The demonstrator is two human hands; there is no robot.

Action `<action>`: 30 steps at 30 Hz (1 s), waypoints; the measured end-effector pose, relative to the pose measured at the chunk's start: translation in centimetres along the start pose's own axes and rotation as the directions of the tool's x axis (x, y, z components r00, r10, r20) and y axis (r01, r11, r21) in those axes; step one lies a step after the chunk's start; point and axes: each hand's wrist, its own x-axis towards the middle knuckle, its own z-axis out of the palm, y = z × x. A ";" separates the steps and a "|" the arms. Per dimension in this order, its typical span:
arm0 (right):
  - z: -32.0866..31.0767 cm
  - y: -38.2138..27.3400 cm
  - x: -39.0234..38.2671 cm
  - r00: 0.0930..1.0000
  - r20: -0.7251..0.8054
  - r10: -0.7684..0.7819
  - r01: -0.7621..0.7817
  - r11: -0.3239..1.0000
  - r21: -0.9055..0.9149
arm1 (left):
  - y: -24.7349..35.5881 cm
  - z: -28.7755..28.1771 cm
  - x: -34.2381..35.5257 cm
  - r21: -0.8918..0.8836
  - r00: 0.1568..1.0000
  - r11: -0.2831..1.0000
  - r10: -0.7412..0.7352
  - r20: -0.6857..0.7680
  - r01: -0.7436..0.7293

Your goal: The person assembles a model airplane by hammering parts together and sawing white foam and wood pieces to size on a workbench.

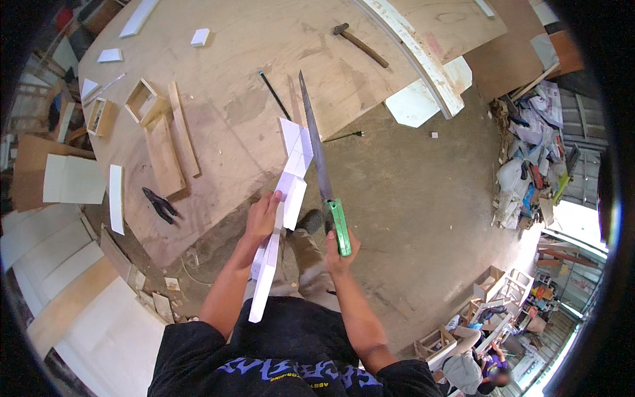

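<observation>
- A large plywood sheet (264, 79) lies ahead as a work surface, its near edge just under the far end of the white board
- On it: a hammer (360, 45) near the far side, a thin black rod (274, 94) near the saw tip, an open wooden box frame (141, 99) and flat wood strips (173, 142) to the left, pliers (159, 204) near the left edge
- A long curved white plank (420, 53) crosses the sheet's right end
- A heap of scrap and papers (532, 155) sits on the concrete floor far right; white panels (73, 178) lie at left
- Left hand (263, 215) is closed around a long white board (281, 212), fingers wrapped over its edge; the board runs from near the waist out to the sheet's edge
- Right hand (340, 255) is fisted on the green handle of a hand saw (319, 149), whose blade points away, just beside the board's right edge; whether teeth touch the board I cannot tell
</observation>
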 end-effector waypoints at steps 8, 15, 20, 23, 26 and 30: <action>-1.3 -0.2 0.4 1.000 -0.004 0.025 -0.025 0.999 -0.035 | -0.3 0.9 1.4 0.143 1.000 0.990 -0.007 -0.027 0.011; -2.3 -0.6 1.2 0.999 0.041 -0.002 0.009 0.986 -0.165 | 1.2 0.9 0.0 0.127 0.999 0.992 0.001 -0.044 0.005; -0.5 -1.8 1.3 0.998 0.040 -0.042 0.048 0.987 -0.150 | 1.4 1.0 0.6 0.103 0.999 0.994 -0.042 0.001 0.042; -0.3 -3.0 2.2 0.999 0.019 -0.034 0.037 0.987 -0.157 | 1.5 0.8 0.5 0.120 1.000 0.993 -0.010 -0.010 0.011; -2.2 -2.7 3.3 0.999 0.044 -0.020 0.029 0.976 -0.216 | 2.2 0.6 0.5 0.173 1.000 0.984 -0.026 -0.008 0.027; -3.8 -2.2 4.5 0.996 0.081 0.047 -0.034 0.987 -0.160 | 2.1 0.8 0.7 0.225 0.998 0.974 0.039 -0.053 -0.026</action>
